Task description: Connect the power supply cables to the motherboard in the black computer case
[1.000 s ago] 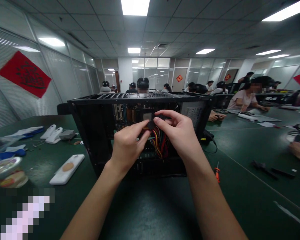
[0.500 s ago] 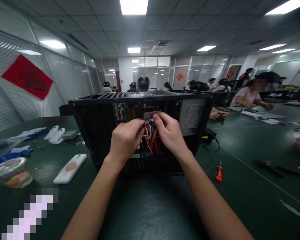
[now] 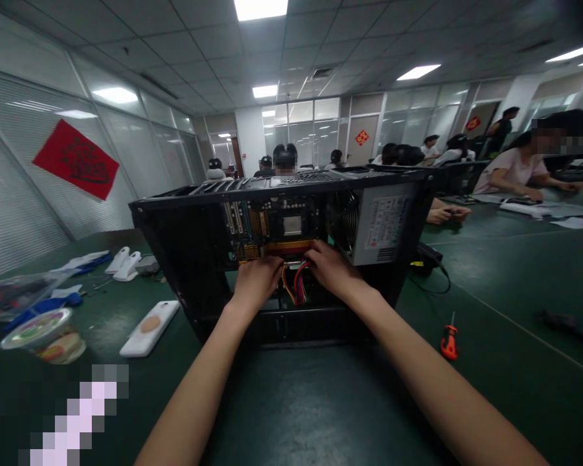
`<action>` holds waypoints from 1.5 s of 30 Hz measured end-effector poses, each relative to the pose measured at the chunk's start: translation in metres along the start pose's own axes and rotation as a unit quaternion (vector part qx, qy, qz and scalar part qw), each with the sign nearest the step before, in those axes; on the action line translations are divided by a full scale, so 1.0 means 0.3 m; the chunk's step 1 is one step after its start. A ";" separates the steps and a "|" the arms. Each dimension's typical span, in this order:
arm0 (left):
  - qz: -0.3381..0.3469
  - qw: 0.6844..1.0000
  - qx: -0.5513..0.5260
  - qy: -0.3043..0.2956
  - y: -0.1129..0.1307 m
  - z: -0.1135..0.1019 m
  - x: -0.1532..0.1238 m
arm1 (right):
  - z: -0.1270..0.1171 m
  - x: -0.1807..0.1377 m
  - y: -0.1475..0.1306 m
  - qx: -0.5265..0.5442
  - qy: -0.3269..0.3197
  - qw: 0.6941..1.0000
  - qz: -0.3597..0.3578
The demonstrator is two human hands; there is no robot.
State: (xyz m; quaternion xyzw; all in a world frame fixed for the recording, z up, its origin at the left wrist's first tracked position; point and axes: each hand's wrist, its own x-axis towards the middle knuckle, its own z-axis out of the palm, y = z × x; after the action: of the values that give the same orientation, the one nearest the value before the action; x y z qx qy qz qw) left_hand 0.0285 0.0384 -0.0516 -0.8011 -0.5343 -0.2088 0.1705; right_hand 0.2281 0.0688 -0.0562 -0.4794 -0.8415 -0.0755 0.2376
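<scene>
An open black computer case (image 3: 184, 259) stands on the green table (image 3: 320, 408) in front of me. Inside it I see the motherboard (image 3: 272, 226), a fan and the grey power supply (image 3: 386, 223). Both my hands reach into the case. My left hand (image 3: 257, 281) and my right hand (image 3: 330, 268) are closed around the end of a bundle of red, yellow and black wires (image 3: 296, 285), pressing it at the motherboard's lower edge. The connector itself is hidden by my fingers.
An orange-handled screwdriver (image 3: 449, 342) lies right of the case. A white phone (image 3: 149, 328), a lidded food cup (image 3: 43, 333), white handsets and blue items lie to the left. Other people sit at tables behind and to the right.
Both hands moved forward and down, deeper into the case, carrying the wire bundle's connector from in front of the motherboard to its lower edge. My head turned slightly left.
</scene>
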 end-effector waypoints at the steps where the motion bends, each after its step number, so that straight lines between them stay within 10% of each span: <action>1: -0.003 1.000 -0.006 -0.005 -0.005 0.010 -0.001 | 0.007 -0.001 0.011 0.007 -0.008 1.000 0.008; 12: 0.070 0.990 0.048 -0.113 -0.032 0.047 0.096 | 0.023 -0.025 -0.012 0.001 -0.037 0.999 0.040; 45: 0.012 0.990 0.091 -0.105 -0.018 0.091 0.102 | 0.074 -0.010 -0.007 0.039 -0.043 0.998 -0.013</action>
State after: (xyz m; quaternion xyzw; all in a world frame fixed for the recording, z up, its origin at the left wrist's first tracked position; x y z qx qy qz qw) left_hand 0.0382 0.0779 -0.0588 -0.8059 -0.5568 -0.0718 0.1881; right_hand 0.2202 0.0732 -0.0767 -0.4616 -0.8593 -0.0253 0.2187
